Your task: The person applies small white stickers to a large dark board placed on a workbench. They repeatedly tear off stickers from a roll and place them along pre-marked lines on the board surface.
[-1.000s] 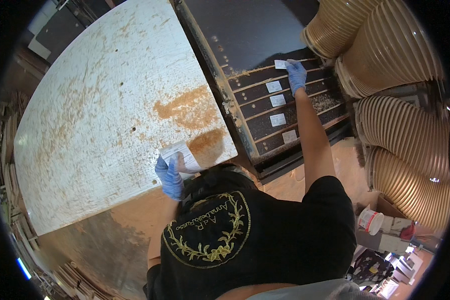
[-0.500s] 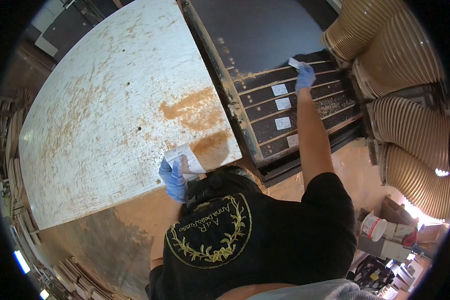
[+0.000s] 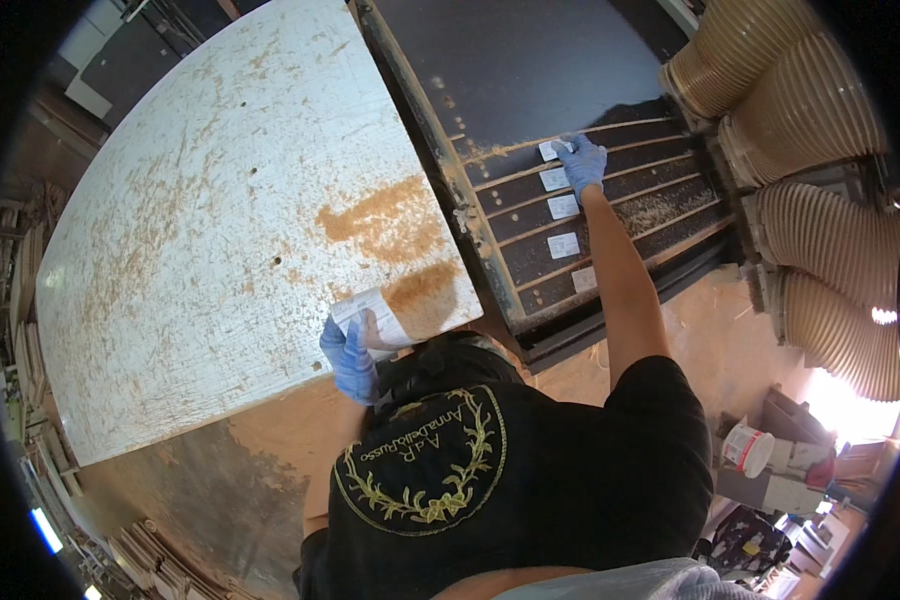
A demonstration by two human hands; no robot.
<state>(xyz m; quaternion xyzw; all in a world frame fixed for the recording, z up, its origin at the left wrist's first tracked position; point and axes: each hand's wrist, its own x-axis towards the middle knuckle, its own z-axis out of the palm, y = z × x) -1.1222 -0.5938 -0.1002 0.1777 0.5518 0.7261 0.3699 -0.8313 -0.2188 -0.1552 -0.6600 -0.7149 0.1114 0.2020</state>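
Observation:
My left hand point(image 3: 349, 360), in a blue glove, is closed round a small stack of white paper labels point(image 3: 372, 312) over the near edge of the white table. Stretched out to the far right, my right hand point(image 3: 583, 164), also gloved, has its fingertips on one white label point(image 3: 548, 150) at the farthest dark strip point(image 3: 625, 143). Part of that label is hidden under the fingers. Nearer to me, more labels lie in a row on the other dark strips, one of them a label point(image 3: 563, 245) left of my forearm.
The worn white table point(image 3: 200, 200) carries brown sawdust point(image 3: 385, 220). Beside it a metal rail point(image 3: 450, 190) borders the dark sheet point(image 3: 530, 65). Large ribbed hoses point(image 3: 800, 110) line the right side. A white bucket point(image 3: 748, 450) stands at lower right.
My right hand has moved left and slightly nearer, bringing its label down in line with the row on the strips. The left hand with the labels has hardly moved.

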